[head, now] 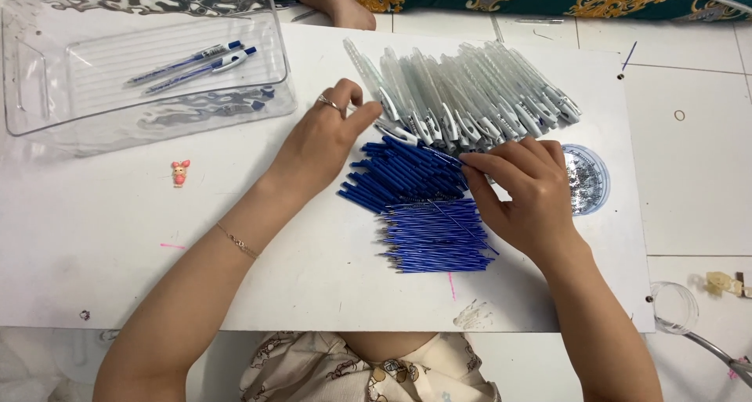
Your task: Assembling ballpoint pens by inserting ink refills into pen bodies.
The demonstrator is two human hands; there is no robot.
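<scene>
A row of clear pen barrels with white clips [470, 89] lies across the far side of the white board [117, 245]. Below it sit a pile of blue pen tips [403, 179] and a pile of thin blue refills [435, 237]. My left hand [325, 140], with a ring, rests fingers together at the left end of the barrels, touching a white clip. My right hand [521, 187] pinches a thin refill over the blue piles, its fingertips close to the barrels.
A clear plastic tray [47, 97] at the far left holds two assembled blue pens [192, 61]. A small round dish of springs [587, 179] lies right of my right hand. A pink figurine [180, 172] sits on the board. Another person's foot [337, 3] is at the far edge.
</scene>
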